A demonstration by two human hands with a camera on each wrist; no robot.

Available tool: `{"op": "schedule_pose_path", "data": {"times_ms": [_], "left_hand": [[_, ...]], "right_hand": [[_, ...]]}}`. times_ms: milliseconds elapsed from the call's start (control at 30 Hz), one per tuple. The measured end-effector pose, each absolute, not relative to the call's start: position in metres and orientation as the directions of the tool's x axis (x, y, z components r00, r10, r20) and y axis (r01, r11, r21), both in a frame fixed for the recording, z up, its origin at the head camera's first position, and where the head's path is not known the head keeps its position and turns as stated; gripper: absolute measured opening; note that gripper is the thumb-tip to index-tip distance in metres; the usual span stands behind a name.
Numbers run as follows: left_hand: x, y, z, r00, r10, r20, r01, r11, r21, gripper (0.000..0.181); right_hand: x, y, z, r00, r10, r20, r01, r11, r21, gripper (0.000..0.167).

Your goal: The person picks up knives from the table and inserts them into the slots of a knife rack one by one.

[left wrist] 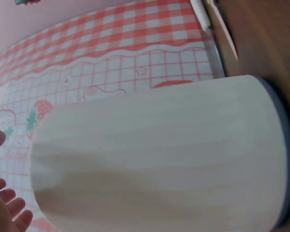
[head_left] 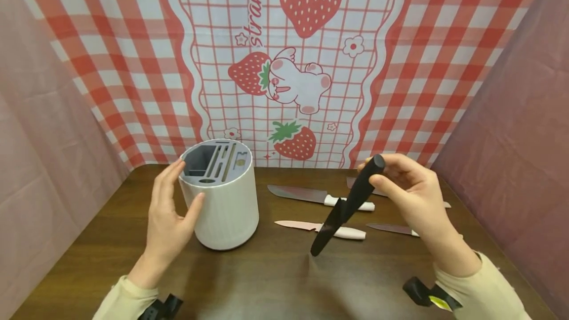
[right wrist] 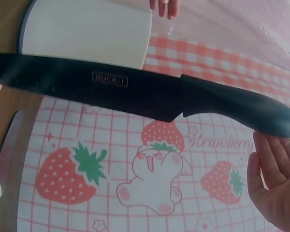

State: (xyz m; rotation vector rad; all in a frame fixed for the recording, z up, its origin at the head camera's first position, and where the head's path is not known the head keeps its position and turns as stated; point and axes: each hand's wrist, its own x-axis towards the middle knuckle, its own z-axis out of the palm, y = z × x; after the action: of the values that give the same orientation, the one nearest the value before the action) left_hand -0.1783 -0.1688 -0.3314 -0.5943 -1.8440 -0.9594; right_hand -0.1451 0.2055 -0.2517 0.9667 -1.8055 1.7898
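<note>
My right hand [head_left: 413, 191] pinches the black handle of a kitchen knife [head_left: 342, 210] between thumb and fingers. The knife is tilted, its dark blade pointing down and to the left above the table. In the right wrist view the knife [right wrist: 135, 89] shows lettering on its blade. On the left, a white round knife block [head_left: 226, 219] stands upright, with slots and a larger compartment in its grey top. My left hand [head_left: 166, 216] is beside it, fingers spread near the rim and holding nothing; whether they touch is unclear. The left wrist view shows mostly the block's white wall [left wrist: 159, 154].
Behind the black knife lie a large white-handled knife [head_left: 302, 194] and a smaller pale-bladed one [head_left: 295, 224]. Another knife [head_left: 391, 229] lies to the right, and a further blade [head_left: 351, 181] is partly hidden by my right hand. A strawberry-print cloth [head_left: 355, 78] hangs behind the wooden table [head_left: 275, 280].
</note>
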Motion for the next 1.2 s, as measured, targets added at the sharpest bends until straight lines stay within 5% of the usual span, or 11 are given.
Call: {"op": "schedule_pose_path", "data": {"times_ms": [400, 900, 1200], "left_hand": [[-0.165, -0.144, -0.313, -0.441, 0.092, 0.893, 0.778, 0.535, 0.329, 0.054], [-0.156, -0.113, -0.296, -0.398, 0.175, 0.900, 0.832, 0.482, 0.274, 0.046], [-0.152, -0.100, -0.290, -0.461, 0.219, 0.860, 0.820, 0.476, 0.318, 0.042]], "right_hand": [[-0.148, 0.187, -0.249, -0.726, -0.183, 0.663, -0.681, 0.054, -0.730, 0.021], [-0.157, 0.166, -0.250, -0.684, -0.214, 0.697, -0.711, -0.020, -0.703, 0.018], [-0.157, 0.155, -0.251, -0.697, -0.256, 0.670, -0.695, 0.007, -0.719, 0.020]]}}
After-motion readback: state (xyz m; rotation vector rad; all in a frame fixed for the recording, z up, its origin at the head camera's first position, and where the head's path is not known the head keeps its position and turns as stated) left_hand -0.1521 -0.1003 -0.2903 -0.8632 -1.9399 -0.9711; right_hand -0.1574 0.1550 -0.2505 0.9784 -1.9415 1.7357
